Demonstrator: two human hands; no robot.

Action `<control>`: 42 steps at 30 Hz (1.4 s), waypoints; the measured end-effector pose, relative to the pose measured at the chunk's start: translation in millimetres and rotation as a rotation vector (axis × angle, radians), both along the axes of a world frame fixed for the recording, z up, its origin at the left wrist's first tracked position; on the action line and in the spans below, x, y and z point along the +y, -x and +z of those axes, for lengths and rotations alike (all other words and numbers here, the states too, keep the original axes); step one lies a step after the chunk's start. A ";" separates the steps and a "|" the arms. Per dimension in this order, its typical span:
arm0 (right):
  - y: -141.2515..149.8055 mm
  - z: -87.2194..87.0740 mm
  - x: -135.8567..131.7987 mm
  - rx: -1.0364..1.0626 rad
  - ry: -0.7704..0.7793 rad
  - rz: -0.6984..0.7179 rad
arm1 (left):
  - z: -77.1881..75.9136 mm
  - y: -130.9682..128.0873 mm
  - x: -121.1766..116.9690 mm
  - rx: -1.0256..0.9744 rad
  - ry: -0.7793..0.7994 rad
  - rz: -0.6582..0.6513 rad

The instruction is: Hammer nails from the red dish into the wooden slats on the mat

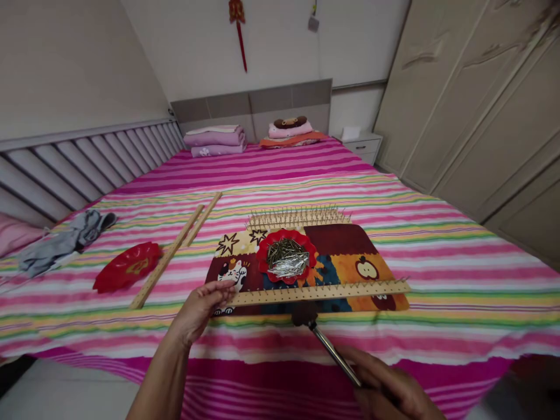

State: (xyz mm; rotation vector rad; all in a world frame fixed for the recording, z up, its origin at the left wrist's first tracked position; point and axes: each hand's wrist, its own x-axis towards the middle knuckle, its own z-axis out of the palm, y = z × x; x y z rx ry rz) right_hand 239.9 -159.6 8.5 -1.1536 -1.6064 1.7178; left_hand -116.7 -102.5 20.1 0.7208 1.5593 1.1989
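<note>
My left hand is closed on the left end of a wooden strip with a row of nails standing along it. The strip lies over the near part of a patterned mat. My right hand is wrapped round the metal handle of a hammer. Its dark head is just below the strip's near edge; whether they touch I cannot tell. On the mat behind the strip, a red scalloped dish holds a heap of loose nails.
Nail-studded wooden strips lie side by side behind the mat. To the left are two more wooden strips, a red plate and grey cloth. Folded bedding rests at the head of the striped bed.
</note>
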 end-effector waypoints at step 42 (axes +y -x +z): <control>13.4 5.2 3.1 0.112 0.147 0.006 | -53.8 -26.0 10.4 0.210 -0.039 0.233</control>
